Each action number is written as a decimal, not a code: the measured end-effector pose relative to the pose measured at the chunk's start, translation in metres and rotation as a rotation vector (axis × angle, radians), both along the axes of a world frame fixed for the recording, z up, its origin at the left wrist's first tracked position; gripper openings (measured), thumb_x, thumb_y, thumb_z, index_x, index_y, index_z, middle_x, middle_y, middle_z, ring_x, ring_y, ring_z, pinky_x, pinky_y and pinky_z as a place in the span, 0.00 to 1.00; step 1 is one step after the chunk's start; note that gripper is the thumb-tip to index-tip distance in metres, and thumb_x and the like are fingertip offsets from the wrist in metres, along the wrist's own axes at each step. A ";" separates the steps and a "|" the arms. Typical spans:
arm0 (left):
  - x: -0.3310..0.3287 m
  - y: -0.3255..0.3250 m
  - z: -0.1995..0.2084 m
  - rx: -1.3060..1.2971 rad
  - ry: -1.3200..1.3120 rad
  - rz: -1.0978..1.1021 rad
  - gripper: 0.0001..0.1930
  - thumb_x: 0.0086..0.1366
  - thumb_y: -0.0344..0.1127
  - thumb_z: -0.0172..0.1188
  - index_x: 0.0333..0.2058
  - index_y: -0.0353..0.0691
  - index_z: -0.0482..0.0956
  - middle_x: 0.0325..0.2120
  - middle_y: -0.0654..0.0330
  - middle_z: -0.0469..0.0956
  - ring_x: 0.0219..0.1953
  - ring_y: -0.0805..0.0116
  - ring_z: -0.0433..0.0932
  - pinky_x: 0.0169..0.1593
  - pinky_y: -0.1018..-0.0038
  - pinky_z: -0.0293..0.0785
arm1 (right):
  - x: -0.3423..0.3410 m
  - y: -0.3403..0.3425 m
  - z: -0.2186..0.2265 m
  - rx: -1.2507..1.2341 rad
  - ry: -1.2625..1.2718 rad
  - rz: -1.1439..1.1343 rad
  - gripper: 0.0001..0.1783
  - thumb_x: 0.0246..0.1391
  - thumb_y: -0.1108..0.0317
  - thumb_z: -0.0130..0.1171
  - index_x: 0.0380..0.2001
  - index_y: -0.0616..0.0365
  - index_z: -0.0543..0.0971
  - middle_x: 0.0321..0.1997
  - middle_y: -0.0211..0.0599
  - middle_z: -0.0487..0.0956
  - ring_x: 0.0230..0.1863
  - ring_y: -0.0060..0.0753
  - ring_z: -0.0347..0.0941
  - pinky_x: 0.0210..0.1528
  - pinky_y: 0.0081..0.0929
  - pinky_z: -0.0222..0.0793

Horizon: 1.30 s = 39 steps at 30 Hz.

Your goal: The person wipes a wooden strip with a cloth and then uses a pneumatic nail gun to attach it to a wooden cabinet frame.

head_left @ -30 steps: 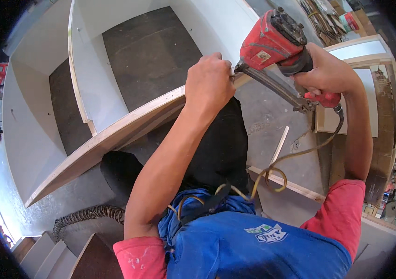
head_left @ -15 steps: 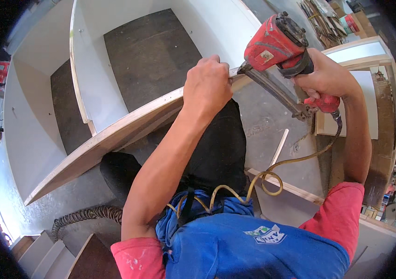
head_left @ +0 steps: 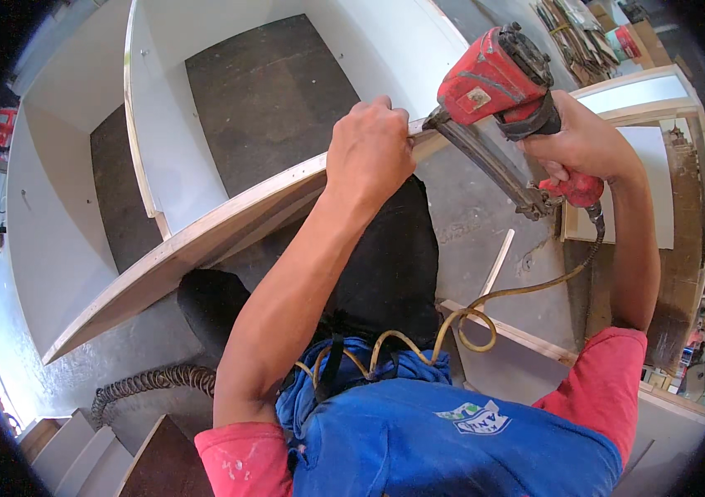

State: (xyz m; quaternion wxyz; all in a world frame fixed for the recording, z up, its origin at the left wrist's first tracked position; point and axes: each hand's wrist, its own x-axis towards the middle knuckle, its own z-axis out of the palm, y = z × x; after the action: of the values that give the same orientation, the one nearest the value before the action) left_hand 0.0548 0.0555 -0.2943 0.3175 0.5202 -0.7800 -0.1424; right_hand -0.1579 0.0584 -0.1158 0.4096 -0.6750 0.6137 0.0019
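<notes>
A red and black pneumatic nail gun (head_left: 493, 79) is gripped by its handle in my right hand (head_left: 588, 139). Its nose rests at or very close to the wooden edge strip (head_left: 261, 192) of a large white cabinet (head_left: 166, 116); contact is hard to make out. Just left of the nose, my left hand (head_left: 371, 147) is closed over that same strip, with the fingertips hidden beneath and behind it. From the base of the handle, a yellow air hose (head_left: 526, 290) loops down across my waist.
A coiled dark hose (head_left: 153, 383) lies on the floor at lower left, near several panels (head_left: 87, 451). A wooden-framed panel (head_left: 688, 207) stands at right. A thin wood strip (head_left: 497, 261) lies beyond my lap. Stacked scraps (head_left: 572, 41) are at the far right.
The nail gun and my right hand have shifted very slightly right along the strip. The hose loop has swayed a little. My left hand keeps its place.
</notes>
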 end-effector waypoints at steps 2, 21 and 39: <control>0.000 0.001 0.003 0.002 0.026 -0.002 0.06 0.52 0.31 0.66 0.28 0.34 0.84 0.31 0.49 0.79 0.38 0.49 0.80 0.43 0.57 0.78 | -0.002 -0.001 -0.001 0.013 -0.003 0.031 0.07 0.53 0.70 0.61 0.34 0.61 0.77 0.15 0.23 0.69 0.11 0.16 0.64 0.14 0.21 0.61; 0.000 0.002 -0.001 -0.025 0.022 0.055 0.06 0.53 0.33 0.65 0.29 0.38 0.84 0.32 0.52 0.79 0.39 0.49 0.80 0.44 0.56 0.78 | 0.012 0.012 0.015 -0.137 -0.005 0.009 0.11 0.54 0.70 0.63 0.39 0.61 0.76 0.17 0.25 0.70 0.14 0.15 0.65 0.16 0.21 0.61; 0.419 0.151 -0.070 -0.486 1.145 1.622 0.49 0.59 0.38 0.62 0.68 0.17 0.42 0.70 0.31 0.45 0.73 0.42 0.47 0.75 0.60 0.45 | -0.020 0.181 -0.121 -0.483 -0.716 -0.663 0.18 0.61 0.67 0.61 0.53 0.60 0.73 0.18 0.21 0.63 0.15 0.15 0.57 0.19 0.18 0.58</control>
State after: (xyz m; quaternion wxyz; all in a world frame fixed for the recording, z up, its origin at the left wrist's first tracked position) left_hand 0.4739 0.2068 -0.3646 0.7403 0.6670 0.0679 0.0504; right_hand -0.1775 0.2396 -0.2364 0.4050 -0.4786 0.5987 -0.4984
